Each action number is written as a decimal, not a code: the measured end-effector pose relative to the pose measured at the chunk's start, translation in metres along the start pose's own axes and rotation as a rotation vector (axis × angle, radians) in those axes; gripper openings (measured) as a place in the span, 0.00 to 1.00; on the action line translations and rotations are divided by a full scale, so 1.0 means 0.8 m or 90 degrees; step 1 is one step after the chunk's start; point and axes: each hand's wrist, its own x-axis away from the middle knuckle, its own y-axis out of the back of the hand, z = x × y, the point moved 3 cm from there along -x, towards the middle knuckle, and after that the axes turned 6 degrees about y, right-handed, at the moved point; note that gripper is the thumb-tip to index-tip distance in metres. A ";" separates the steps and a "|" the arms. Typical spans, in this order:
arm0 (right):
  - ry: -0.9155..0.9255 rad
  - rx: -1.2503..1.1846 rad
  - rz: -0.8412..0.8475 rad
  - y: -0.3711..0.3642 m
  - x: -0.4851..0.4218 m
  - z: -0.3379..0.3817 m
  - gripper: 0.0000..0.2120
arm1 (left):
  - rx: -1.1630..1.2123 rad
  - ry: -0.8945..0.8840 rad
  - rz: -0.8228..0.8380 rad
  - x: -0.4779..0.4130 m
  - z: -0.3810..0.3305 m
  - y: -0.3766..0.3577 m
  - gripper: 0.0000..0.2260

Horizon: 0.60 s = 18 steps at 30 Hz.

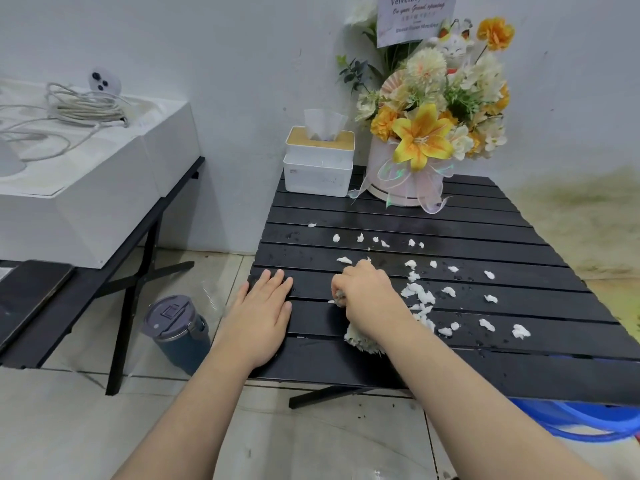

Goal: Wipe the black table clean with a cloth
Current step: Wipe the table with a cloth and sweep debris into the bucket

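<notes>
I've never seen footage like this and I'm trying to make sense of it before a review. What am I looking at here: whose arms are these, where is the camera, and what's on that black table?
There is no machine here: a person wears one wide-angle camera on the head, so you look forward and down along their two bare arms. The left hand lies flat, palm down, near the left edge of the black slatted table. The right hand is closed on a pale bunched cloth, pressed to the tabletop. Many small white scraps and water droplets are scattered over the slats, mostly to the right of that hand. At the back of the table stand a white tissue box and a flower arrangement. On the floor to the left stands a dark lidded tumbler.
</notes>
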 end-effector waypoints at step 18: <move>0.074 0.048 -0.101 -0.013 -0.022 0.048 0.11 | 0.016 0.000 -0.002 -0.002 0.002 0.003 0.23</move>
